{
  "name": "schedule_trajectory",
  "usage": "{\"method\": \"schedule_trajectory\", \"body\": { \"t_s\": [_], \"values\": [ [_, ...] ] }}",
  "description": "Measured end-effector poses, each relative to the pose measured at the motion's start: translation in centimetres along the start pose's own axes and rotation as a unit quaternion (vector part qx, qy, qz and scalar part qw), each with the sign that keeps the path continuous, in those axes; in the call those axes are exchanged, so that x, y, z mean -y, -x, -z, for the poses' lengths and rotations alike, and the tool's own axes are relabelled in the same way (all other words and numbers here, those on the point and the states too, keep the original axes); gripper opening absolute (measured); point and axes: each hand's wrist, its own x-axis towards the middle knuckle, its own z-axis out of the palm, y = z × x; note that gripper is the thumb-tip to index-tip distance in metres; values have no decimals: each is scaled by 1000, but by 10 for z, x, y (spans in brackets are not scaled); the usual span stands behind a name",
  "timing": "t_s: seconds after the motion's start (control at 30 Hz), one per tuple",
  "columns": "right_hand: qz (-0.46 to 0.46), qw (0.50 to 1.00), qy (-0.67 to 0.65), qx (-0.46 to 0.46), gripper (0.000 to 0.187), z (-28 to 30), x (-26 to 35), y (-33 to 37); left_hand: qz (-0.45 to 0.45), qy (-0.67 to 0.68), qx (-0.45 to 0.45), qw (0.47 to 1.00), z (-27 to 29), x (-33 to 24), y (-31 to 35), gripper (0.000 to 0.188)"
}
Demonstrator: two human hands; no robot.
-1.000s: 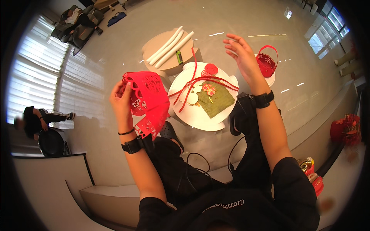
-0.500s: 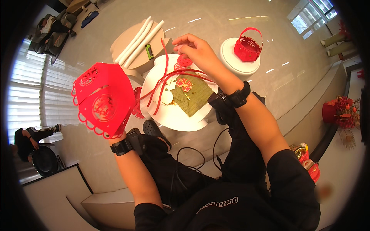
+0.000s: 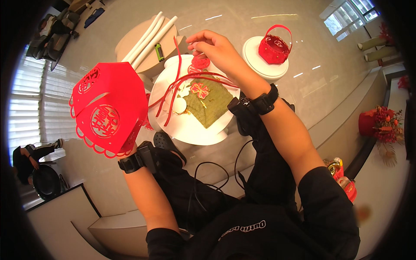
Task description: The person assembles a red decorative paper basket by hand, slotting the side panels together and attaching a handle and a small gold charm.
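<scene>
Hiding left grip: red paper lantern; cannot tell its closure
Right grip: half-curled, seemingly empty (nearer hand)
Red strip: right grip's nine o'clock, running twelve-to-seven

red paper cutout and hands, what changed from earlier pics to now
The red paper cutout swung left and opened out, now hiding most of the left hand holding it. The right hand moved left, over the far side of the white table. No visible new grasp or release. Green sheet, red strips and red basket stayed put.
</scene>
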Motion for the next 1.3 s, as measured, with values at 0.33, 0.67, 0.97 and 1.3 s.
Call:
{"method": "schedule_trajectory", "body": {
  "t_s": [0.33,0.67,0.97,1.3],
  "values": [
    [0,1000,7,-9,25,-1,-12,-5,4,7,14,1000,-5,5,-3,34],
    [-5,1000,0,-5,24,-8,-9,-8,-7,2,7,1000,-3,-6,0,33],
    [-10,1000,-3,-5,23,-7,-13,-11,-7,6,10,1000,-3,-9,-1,32],
    [-14,1000,2,-1,21,-8,-11,-9,-7,11,16,1000,-5,-9,-5,31]
  ]
}}
